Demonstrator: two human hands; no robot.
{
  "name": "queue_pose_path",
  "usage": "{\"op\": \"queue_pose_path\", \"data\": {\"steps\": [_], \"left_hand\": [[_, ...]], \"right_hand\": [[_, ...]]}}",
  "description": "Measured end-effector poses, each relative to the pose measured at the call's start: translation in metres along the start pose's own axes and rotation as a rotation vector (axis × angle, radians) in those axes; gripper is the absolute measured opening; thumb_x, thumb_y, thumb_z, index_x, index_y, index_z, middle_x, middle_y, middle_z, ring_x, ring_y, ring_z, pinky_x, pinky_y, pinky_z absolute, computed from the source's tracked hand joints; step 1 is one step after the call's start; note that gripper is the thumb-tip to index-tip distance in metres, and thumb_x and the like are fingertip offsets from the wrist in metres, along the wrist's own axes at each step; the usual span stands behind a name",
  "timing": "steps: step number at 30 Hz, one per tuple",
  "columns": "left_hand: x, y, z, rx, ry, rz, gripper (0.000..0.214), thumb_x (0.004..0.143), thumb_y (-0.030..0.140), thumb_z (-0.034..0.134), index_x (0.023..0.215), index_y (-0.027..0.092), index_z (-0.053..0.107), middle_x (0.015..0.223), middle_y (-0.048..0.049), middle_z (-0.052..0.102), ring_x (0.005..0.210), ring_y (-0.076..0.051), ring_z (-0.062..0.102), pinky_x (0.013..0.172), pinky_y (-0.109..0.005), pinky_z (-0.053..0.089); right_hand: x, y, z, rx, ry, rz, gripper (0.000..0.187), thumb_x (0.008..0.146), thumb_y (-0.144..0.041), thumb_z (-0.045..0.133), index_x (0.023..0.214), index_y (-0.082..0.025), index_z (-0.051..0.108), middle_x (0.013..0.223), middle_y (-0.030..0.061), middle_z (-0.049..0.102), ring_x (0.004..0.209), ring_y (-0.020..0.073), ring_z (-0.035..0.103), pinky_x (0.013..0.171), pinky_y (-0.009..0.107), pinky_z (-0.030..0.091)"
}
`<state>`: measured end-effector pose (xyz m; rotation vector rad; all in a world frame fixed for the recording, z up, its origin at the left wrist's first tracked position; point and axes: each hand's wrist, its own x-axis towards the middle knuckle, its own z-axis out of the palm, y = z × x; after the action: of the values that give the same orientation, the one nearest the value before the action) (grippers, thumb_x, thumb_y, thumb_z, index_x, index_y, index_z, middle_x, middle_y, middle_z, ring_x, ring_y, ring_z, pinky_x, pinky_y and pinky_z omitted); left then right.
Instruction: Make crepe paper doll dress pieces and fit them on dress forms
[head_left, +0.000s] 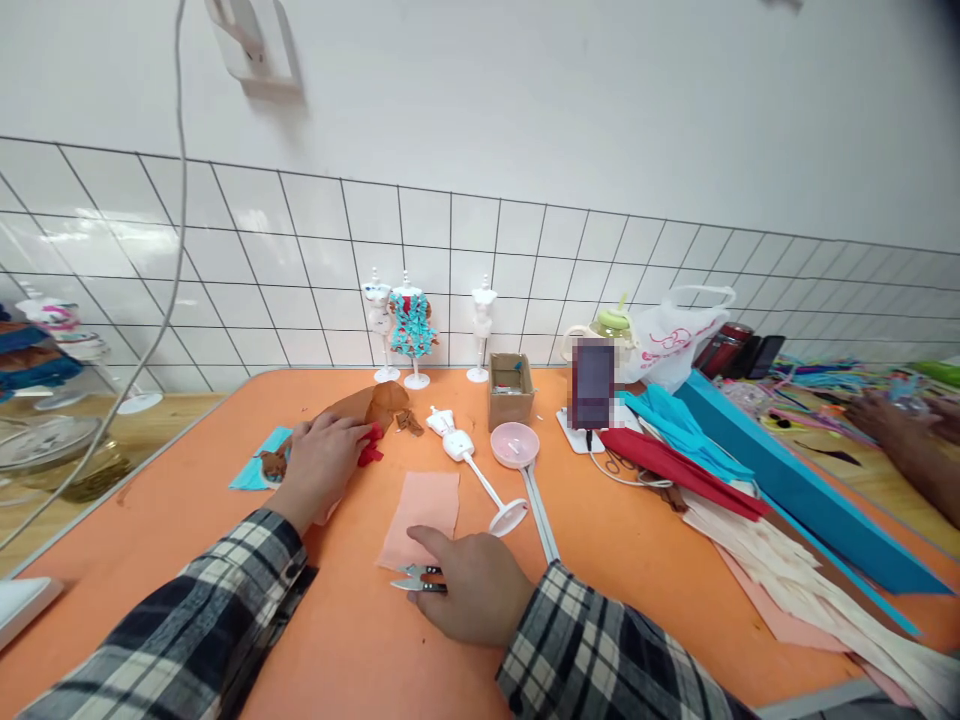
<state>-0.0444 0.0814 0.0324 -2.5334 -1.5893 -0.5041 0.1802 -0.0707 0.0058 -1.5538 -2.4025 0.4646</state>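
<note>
At an orange surface against a tiled wall, a person in plaid sleeves works with both hands. The right hand has its thumb and lower fingers closed around small snips, their parted blades pointing toward 9 o'clock. Its index finger extends over the near part of a pink cloth, which lies flat at 11 o'clock from that hand, its near edge just beside the blades; whether the fingertip presses down cannot be told.

The left hand lies palm down, fingers bent and close together beside a red scrap at 2 o'clock; its grip, if any, is hidden. Brown fabric spreads beyond at 1 to 2 o'clock, a light-blue cloth at 9.

At 12 o'clock from the right hand, a white dress form lies toppled near a pink bowl.
</note>
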Motion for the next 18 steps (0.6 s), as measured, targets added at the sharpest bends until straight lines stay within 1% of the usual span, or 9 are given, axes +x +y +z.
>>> {"op": "queue_pose_path", "data": {"steps": [2,4,6,9,11,13,15,16,18], "left_hand": [[0.004,-0.003,0.008,0.062,0.03,0.005,0.033,0.091,0.036,0.045,0.103,0.021,0.073,0.115,-0.0136,0.067,0.109,-0.035,0.049,0.085,-0.044,0.03],[0.006,-0.008,0.016,0.086,0.042,-0.005,0.032,0.092,0.035,0.046,0.094,0.021,0.075,0.109,-0.0134,0.069,0.107,-0.034,0.051,0.084,-0.044,0.03],[0.007,-0.015,0.022,0.074,0.067,-0.055,0.033,0.092,0.033,0.045,0.088,0.021,0.075,0.102,-0.0115,0.07,0.105,-0.033,0.052,0.085,-0.044,0.03],[0.008,-0.027,0.025,0.048,0.129,-0.154,0.033,0.093,0.032,0.043,0.092,0.018,0.073,0.102,-0.0107,0.07,0.102,-0.032,0.055,0.085,-0.043,0.032],[0.009,-0.033,0.025,0.03,0.137,-0.18,0.032,0.092,0.032,0.043,0.098,0.017,0.071,0.106,-0.0105,0.069,0.104,-0.032,0.055,0.085,-0.042,0.035],[0.009,-0.038,0.023,0.038,0.095,-0.164,0.032,0.088,0.03,0.047,0.11,0.02,0.068,0.113,-0.0094,0.068,0.108,-0.033,0.054,0.084,-0.043,0.036],[0.008,-0.04,0.022,0.067,0.024,-0.127,0.038,0.083,0.026,0.051,0.118,0.024,0.065,0.118,-0.0093,0.066,0.111,-0.035,0.052,0.084,-0.046,0.036],[0.007,-0.041,0.021,0.086,-0.007,-0.108,0.039,0.081,0.025,0.053,0.118,0.024,0.066,0.119,-0.0099,0.066,0.112,-0.036,0.052,0.084,-0.048,0.036],[0.004,-0.04,0.019,0.111,-0.039,-0.07,0.031,0.083,0.028,0.053,0.108,0.025,0.071,0.117,-0.0101,0.066,0.112,-0.037,0.05,0.085,-0.05,0.034]], "right_hand": [[0.0,0.0,0.0,-0.01,0.005,-0.003,0.06,0.083,-0.05,0.054,0.139,-0.029,0.045,0.086,0.0069,0.075,0.075,0.0292,0.071,0.055,0.029,0.04],[0.0,0.0,-0.001,-0.005,-0.002,-0.01,0.057,0.084,-0.048,0.053,0.137,-0.029,0.047,0.088,0.0068,0.075,0.074,0.0286,0.071,0.054,0.029,0.041],[-0.001,0.0,-0.002,0.002,-0.01,-0.02,0.054,0.084,-0.046,0.052,0.135,-0.029,0.048,0.089,0.0066,0.076,0.074,0.0281,0.071,0.055,0.029,0.042],[-0.002,0.0,-0.001,0.001,-0.008,-0.02,0.051,0.085,-0.045,0.051,0.133,-0.029,0.05,0.09,0.0061,0.076,0.075,0.0276,0.071,0.056,0.029,0.043],[-0.001,0.0,0.0,0.007,-0.003,-0.018,0.05,0.085,-0.045,0.051,0.132,-0.029,0.05,0.091,0.0056,0.076,0.076,0.0277,0.071,0.057,0.03,0.044],[-0.001,0.0,0.0,0.014,0.005,-0.02,0.05,0.084,-0.044,0.052,0.132,-0.03,0.051,0.091,0.0054,0.076,0.076,0.0282,0.072,0.057,0.03,0.044],[-0.001,0.001,0.001,0.02,0.009,-0.024,0.05,0.084,-0.045,0.052,0.132,-0.03,0.051,0.093,0.0054,0.076,0.077,0.0286,0.072,0.057,0.031,0.045],[0.0,0.001,0.002,0.025,0.01,-0.026,0.05,0.084,-0.045,0.052,0.132,-0.029,0.052,0.093,0.0055,0.076,0.077,0.0287,0.072,0.057,0.031,0.045],[0.0,0.002,0.002,0.035,0.011,-0.03,0.05,0.084,-0.044,0.053,0.131,-0.029,0.053,0.095,0.0058,0.076,0.078,0.0289,0.072,0.058,0.031,0.046]]}}
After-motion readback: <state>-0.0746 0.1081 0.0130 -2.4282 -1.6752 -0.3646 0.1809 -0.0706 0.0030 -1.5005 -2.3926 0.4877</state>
